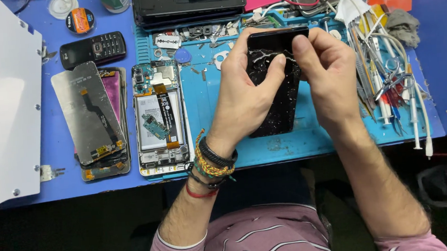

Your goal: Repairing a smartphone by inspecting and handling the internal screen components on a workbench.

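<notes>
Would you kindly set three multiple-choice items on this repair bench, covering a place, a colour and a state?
1. Where does the opened phone lie, seen from the camera?
A. left of the hands
B. right of the hands
C. on the white panel

2. What colour is the work mat?
A. red
B. light blue
C. yellow

3. What state is the black screen in, held by the left hand and the right hand?
A. intact
B. cracked
C. wrapped

Key: 1 A, it lies beside the left wrist; 2 B, the bare mat shows it; 3 B, white fracture lines cross it.

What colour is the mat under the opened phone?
The mat is light blue, clearest in the head view.
</notes>
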